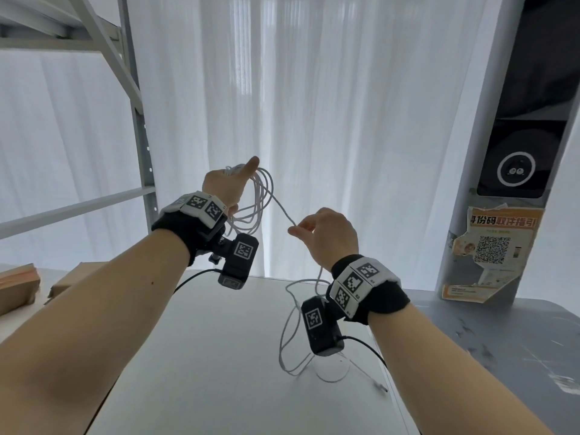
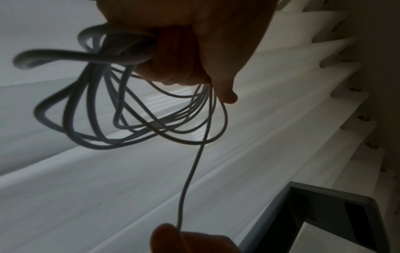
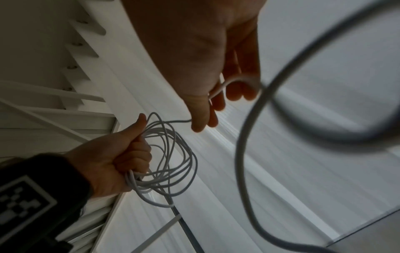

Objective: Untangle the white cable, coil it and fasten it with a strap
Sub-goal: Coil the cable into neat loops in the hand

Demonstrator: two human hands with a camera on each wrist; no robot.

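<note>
My left hand (image 1: 226, 185) is raised above the table and grips a bundle of several loops of the white cable (image 1: 257, 199), thumb pointing up. The same loops hang from its fist in the left wrist view (image 2: 151, 116) and show in the right wrist view (image 3: 171, 159). A single strand runs from the coil down to my right hand (image 1: 326, 233), which pinches it between thumb and fingers (image 3: 200, 119). Below the right hand the loose rest of the cable (image 1: 290, 340) falls to the white table (image 1: 204, 356) in slack loops, its plug end (image 1: 381, 387) lying on the surface. No strap is visible.
White curtains (image 1: 314, 105) hang behind the table. A grey metal shelf frame (image 1: 141, 136) stands at the left, with cardboard boxes (image 1: 18, 284) below it. A grey column with a dark panel and a torn poster (image 1: 492, 246) stands at the right.
</note>
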